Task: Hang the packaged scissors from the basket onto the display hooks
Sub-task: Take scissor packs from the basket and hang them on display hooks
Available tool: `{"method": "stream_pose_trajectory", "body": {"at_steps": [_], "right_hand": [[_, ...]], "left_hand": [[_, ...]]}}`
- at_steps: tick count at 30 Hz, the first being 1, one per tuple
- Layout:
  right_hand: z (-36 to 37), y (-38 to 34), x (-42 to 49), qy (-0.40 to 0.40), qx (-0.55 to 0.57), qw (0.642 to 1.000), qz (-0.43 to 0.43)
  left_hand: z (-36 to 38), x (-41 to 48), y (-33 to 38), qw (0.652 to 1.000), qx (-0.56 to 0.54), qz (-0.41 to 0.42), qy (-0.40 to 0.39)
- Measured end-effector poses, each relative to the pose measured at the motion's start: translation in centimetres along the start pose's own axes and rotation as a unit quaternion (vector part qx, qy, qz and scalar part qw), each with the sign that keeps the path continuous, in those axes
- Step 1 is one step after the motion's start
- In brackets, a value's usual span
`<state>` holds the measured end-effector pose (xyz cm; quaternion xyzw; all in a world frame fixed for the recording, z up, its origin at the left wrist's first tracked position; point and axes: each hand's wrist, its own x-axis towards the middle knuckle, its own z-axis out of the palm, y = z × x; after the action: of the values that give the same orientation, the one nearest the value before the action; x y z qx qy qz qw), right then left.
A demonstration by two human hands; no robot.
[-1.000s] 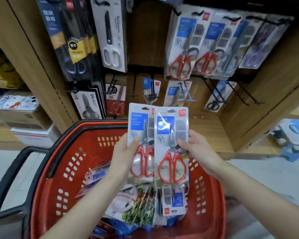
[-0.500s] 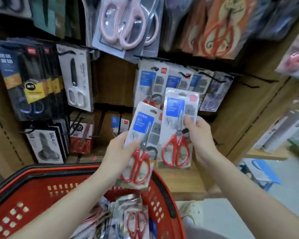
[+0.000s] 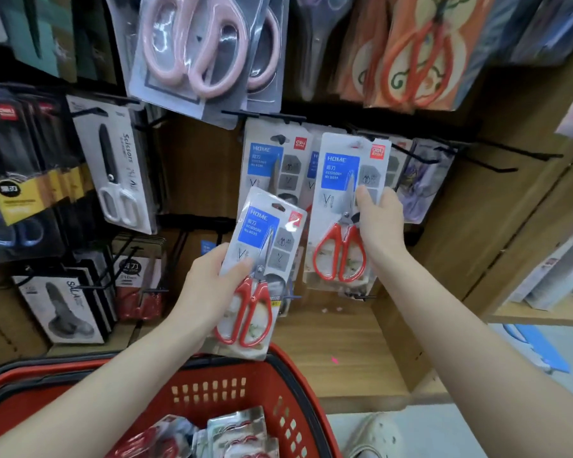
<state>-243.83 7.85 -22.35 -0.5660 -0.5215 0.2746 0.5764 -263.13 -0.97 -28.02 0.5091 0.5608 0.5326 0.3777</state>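
My left hand (image 3: 209,289) grips a pack of red-handled scissors (image 3: 258,276) by its left edge, tilted, above the far rim of the red basket (image 3: 291,401). My right hand (image 3: 379,223) holds a second, identical pack (image 3: 339,213) upright by its right edge. That pack's top sits level with a black display hook (image 3: 361,135), in front of matching packs (image 3: 267,160) hanging there. Whether the hook has entered its hole I cannot tell. More scissor packs (image 3: 235,434) lie in the basket.
Other packaged scissors fill the wooden display: white-handled ones (image 3: 119,170) at left, pink ones (image 3: 192,51) above, orange packs (image 3: 411,51) at top right. Bare black hooks (image 3: 510,160) jut out at right. A white shoe (image 3: 374,438) stands beside the basket.
My right hand has raised its pack up to the hook row. My left hand and its pack stay lower. The view has moved closer to the display, with less of the basket showing.
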Motion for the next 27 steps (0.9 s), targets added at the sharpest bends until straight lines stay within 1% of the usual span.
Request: {"method": "stream_pose_trajectory", "body": {"at_steps": [3, 9, 13, 15, 17, 19, 21, 23, 27], "right_hand": [[-0.1, 0.9, -0.2, -0.009, -0.007, 1.0, 0.001], [-0.3, 0.8, 0.2, 0.008, 0.001, 1.0, -0.015], [0.0, 0.7, -0.2, 0.021, -0.017, 0.999, -0.026], [-0.2, 0.4, -0.9, 0.02, -0.017, 0.999, -0.045], [-0.6, 0.2, -2.0, 0.009, -0.02, 0.997, -0.071], [-1.1, 0.8, -3.7, -0.023, -0.035, 0.995, -0.086], [-1.5, 1.9, -5.5, -0.071, -0.047, 0.993, -0.085], [-1.9, 2.8, -7.0, -0.117, -0.066, 0.988, -0.074], [-2.5, 3.5, -9.2, -0.187, -0.07, 0.979, -0.05]], "left_hand": [[0.1, 0.4, -0.3, 1.0, 0.005, -0.007, 0.005], [0.3, 0.5, -0.6, 1.0, -0.01, -0.018, 0.003], [0.5, 0.5, -0.6, 0.999, -0.024, -0.023, 0.002], [0.6, 0.7, -0.4, 1.0, -0.022, -0.02, 0.005], [0.6, 1.0, -0.1, 0.999, -0.009, -0.001, 0.032], [0.5, 1.2, 0.4, 0.998, -0.011, 0.026, 0.055], [0.4, 1.0, 1.1, 0.997, -0.027, 0.058, 0.044], [0.5, 0.8, 1.6, 0.995, -0.012, 0.096, 0.03], [0.8, 0.7, 2.6, 0.994, 0.011, 0.11, 0.015]]}}
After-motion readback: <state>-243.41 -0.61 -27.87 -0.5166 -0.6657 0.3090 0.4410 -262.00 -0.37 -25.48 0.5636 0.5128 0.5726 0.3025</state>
